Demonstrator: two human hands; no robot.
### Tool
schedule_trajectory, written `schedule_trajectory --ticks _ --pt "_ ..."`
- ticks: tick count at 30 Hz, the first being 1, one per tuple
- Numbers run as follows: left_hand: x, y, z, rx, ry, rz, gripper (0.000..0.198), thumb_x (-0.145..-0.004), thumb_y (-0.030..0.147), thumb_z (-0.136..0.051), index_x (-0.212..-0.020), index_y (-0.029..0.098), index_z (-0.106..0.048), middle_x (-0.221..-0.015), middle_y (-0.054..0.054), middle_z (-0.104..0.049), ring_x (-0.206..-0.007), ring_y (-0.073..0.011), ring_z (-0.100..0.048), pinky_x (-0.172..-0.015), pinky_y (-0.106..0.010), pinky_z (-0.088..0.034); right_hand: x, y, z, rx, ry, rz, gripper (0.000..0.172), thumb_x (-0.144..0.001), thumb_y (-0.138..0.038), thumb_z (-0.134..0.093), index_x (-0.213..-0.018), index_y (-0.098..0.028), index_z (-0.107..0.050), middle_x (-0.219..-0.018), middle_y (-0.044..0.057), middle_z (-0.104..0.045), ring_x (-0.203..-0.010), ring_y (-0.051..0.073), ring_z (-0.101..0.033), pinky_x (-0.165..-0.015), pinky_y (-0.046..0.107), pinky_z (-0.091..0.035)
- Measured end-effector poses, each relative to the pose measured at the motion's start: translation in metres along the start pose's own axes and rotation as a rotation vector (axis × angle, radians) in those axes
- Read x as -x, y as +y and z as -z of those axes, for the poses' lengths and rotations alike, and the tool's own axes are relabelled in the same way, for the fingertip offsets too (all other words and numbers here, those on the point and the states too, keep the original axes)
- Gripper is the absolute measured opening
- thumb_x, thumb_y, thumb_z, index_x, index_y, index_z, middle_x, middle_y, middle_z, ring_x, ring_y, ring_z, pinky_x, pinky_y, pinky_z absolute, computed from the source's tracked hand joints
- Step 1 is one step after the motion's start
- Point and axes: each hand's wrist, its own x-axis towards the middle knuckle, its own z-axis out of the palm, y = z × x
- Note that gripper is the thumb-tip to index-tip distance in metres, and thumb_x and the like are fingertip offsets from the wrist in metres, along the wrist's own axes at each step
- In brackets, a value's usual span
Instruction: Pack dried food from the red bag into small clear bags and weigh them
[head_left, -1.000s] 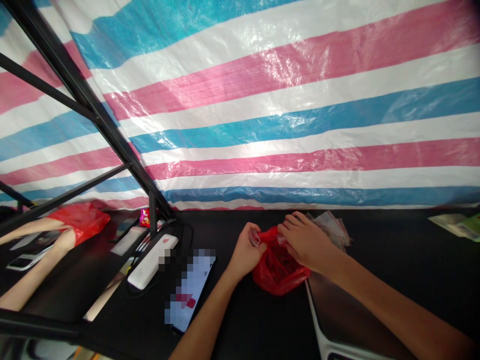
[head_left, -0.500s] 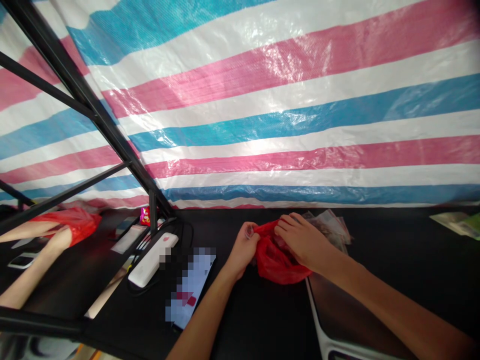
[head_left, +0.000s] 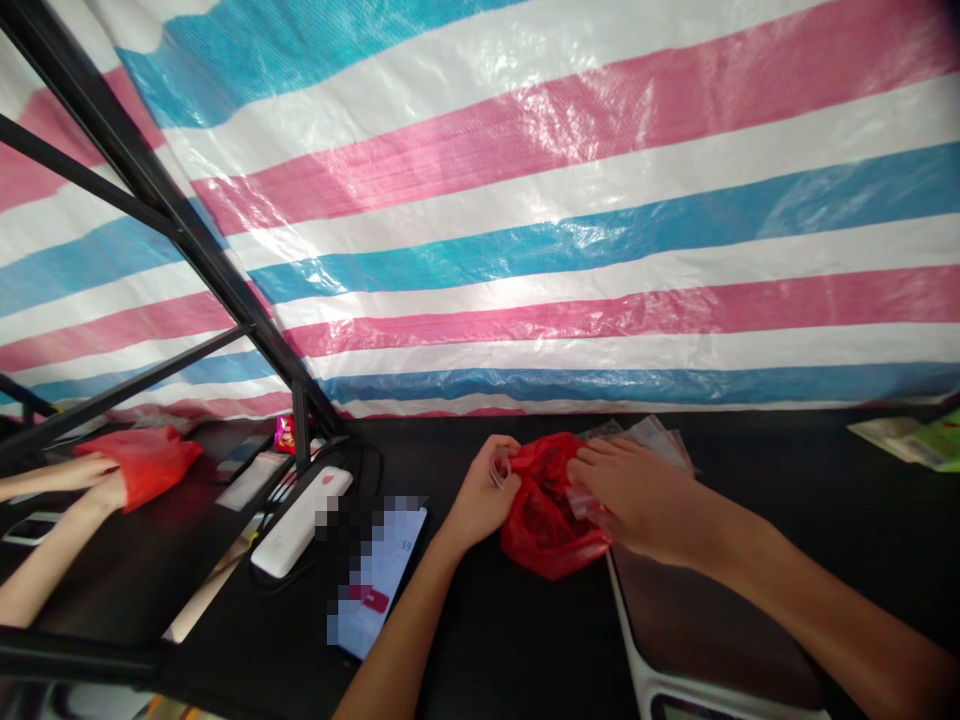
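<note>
Hands: left hand [head_left: 478,497] curled, thumb and fingers pinching a small clear packet [head_left: 499,468] at the bag's edge; right hand [head_left: 641,497] reaching over the bag, fingertips closed on a second clear piece [head_left: 583,500], which may be a packet too, though it is partly hidden

Work in hand: both hands handling clear plastic at the mouth of the bag; whether it is going in or coming out, I cannot tell

Red plastic bag [head_left: 546,525]: crumpled on the black surface [head_left: 517,640], between the hands

1 o'clock from bag: stack of clear packets [head_left: 649,434]

9 o'clock: white power bank [head_left: 301,523]

8 o'clock: phone [head_left: 377,580], screen pixelated

Far 9 o'clock: mirror [head_left: 172,560], reflecting the hands and bag

12 o'clock: striped tarpaulin [head_left: 570,220]
</note>
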Motion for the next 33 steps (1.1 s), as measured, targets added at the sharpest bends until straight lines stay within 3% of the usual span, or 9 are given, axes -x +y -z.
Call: schedule_trajectory --ticks 4,10,18,25,33 --pt "0.005 0.012 0.000 -0.058 -0.071 -0.076 0.028 -0.085 0.013 -0.060 -0.112 0.021 -0.057 -0.103 -0.002 -0.066 -0.092 -0.0150 -0.063 -0.083 -0.025 -0.049 0.002 0.000 -0.008 -0.007 -0.074 -0.011 0.028 -0.082 -0.010 -0.069 -0.109 -0.013 -0.074 -0.112 0.016 -0.078 -0.108 0.033 -0.070 -0.096 0.046 -0.051" --pt "0.008 0.001 0.001 -0.062 -0.191 0.049 0.041 -0.086 0.011 -0.057 -0.125 0.022 -0.054 -0.095 0.000 -0.065 -0.081 -0.0139 -0.061 -0.074 -0.025 -0.049 -0.006 -0.008 -0.014 -0.039 -0.138 -0.035 0.033 -0.084 -0.010 -0.068 -0.116 -0.012 -0.074 -0.121 0.017 -0.077 -0.118 0.035 -0.069 -0.105 0.049 -0.050" --pt "0.007 0.000 0.003 -0.103 -0.161 0.093 0.048 -0.082 0.006 -0.055 -0.127 0.020 -0.055 -0.094 0.000 -0.064 -0.074 -0.0120 -0.057 -0.069 -0.024 -0.046 -0.006 -0.010 -0.014 -0.038 -0.160 -0.024 0.043 -0.080 -0.011 -0.072 -0.123 -0.012 -0.072 -0.128 0.017 -0.075 -0.123 0.035 -0.067 -0.109 0.048 -0.047" --pt "0.006 -0.003 0.004 -0.152 -0.137 0.052 0.049 -0.079 0.004 -0.055 -0.126 0.018 -0.056 -0.092 0.000 -0.063 -0.075 -0.0121 -0.057 -0.070 -0.024 -0.045 -0.006 -0.014 -0.023 0.015 -0.138 -0.011 0.037 -0.083 -0.011 -0.069 -0.119 -0.012 -0.074 -0.126 0.017 -0.075 -0.119 0.034 -0.068 -0.106 0.048 -0.048" --pt "0.004 -0.008 0.005 -0.115 -0.142 0.048 0.047 -0.081 0.004 -0.055 -0.124 0.020 -0.057 -0.091 0.001 -0.063 -0.074 -0.0120 -0.058 -0.068 -0.023 -0.045 -0.005 -0.014 -0.007 0.023 -0.146 -0.046 0.033 -0.084 -0.014 -0.072 -0.116 -0.015 -0.075 -0.122 0.016 -0.076 -0.117 0.033 -0.067 -0.104 0.046 -0.047"
